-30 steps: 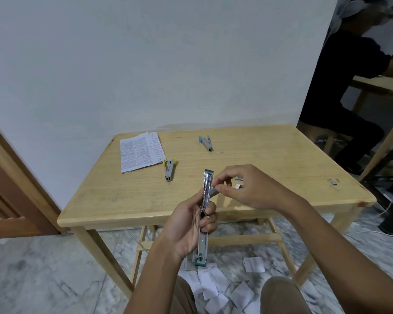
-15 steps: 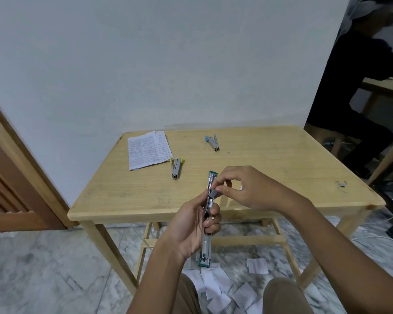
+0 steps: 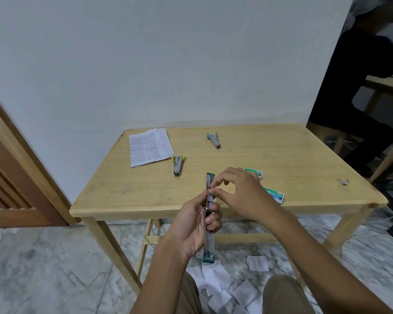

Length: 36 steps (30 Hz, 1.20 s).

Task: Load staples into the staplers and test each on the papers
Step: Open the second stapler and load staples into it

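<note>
Stapler (image 3: 209, 243), long, metal, teal-ended, over wooden counter (image 3: 145, 196) near edge: likely stiff, light, slick. Left grip (image 3: 191, 225) wraps its middle; right grip (image 3: 238, 193) pinches it higher up.

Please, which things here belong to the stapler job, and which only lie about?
Job: green stapler held by left hand, right hand pinching at it; yellow stapler; blue stapler; papers; staple boxes.
Lying about: paper scraps on floor; small metal piece on table.
</note>
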Tool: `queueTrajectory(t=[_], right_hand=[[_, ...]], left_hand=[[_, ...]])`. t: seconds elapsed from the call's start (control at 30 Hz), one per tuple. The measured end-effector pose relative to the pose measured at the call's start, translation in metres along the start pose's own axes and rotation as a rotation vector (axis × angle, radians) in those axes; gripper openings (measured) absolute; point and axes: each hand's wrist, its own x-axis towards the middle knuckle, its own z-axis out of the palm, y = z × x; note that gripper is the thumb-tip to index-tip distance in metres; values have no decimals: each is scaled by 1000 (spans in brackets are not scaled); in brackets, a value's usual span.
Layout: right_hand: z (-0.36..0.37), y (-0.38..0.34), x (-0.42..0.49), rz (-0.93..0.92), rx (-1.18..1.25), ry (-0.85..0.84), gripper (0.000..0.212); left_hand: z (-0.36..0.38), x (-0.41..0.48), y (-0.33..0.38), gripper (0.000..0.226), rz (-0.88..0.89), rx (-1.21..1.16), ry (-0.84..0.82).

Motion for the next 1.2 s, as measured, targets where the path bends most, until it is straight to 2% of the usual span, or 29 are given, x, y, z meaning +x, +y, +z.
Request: queueTrajectory(t=[0.1,0.2,0.33,0.47,0.77,0.87,0.93,1.0,1.1,1.2], right_hand=[[8,2,-5,32,24,17,7],[10,5,-13,-58,37,28,14],[0,11,-20,-217,-17,-146,39],[-13,15,-15,-315,-184,-272,48],[-21,13,0,-324,-455,-178,48],[-14,9,-5,-242,-289,-120,46],[-9,6,-15,-174,23,-67,36],[-2,2,-25,-185,252,-51,23],[13,5,-34,-220,299,1,12],[23,11,-32,-236,234,99,16]], left_hand=[[-2,1,-2,21,-3,-21,20],[-5,3,-3,23,-3,-45,26],[-7,3,-4,27,2,-15,9],[-6,1,-5,28,-26,-23,1],[-3,-1,-4,26,-37,-64,31],[-6,1,-3,26,-9,-89,45],[-9,4,-3,27,13,-121,50],[-12,7,-3,28,23,-146,53],[-15,9,-5,27,22,-167,59],[-15,10,-3,25,37,-175,84]])
